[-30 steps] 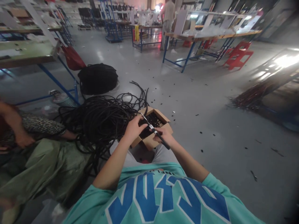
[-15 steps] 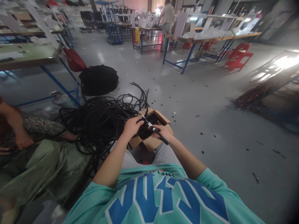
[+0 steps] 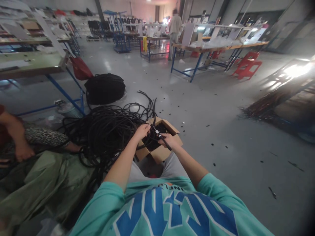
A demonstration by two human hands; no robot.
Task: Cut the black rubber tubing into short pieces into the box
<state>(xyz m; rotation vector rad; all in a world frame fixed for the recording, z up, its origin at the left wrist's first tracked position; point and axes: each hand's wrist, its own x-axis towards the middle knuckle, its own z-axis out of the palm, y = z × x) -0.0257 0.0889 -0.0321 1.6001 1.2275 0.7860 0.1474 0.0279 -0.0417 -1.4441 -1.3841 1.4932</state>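
My right hand (image 3: pixel 169 141) is closed around the black handle of a slim tool (image 3: pixel 159 135), which has a white band and a thin metal blade pointing up and to the left. Close to the blade tip is my left hand (image 3: pixel 142 131), fingers pinched together; what is between them is too small to make out. Beneath both hands stands an open cardboard box (image 3: pixel 158 156) with many small black pieces inside. A tangled heap of black cord (image 3: pixel 103 127) lies to the left of the box, some strands reaching it.
At left, a person (image 3: pixel 24 149) sits beside green cloth (image 3: pixel 56 177). Behind the heap are a round black bundle (image 3: pixel 105 88) and a blue-legged table (image 3: pixel 31 64). Red stools (image 3: pixel 247 67) and a worktable (image 3: pixel 219 47) stand further off. Small black scraps dot the grey floor (image 3: pixel 233 131).
My left hand's fingers have drawn closer together near the blade tip. The tool has shifted slightly down and left with my right hand. The whole view has tilted up a little.
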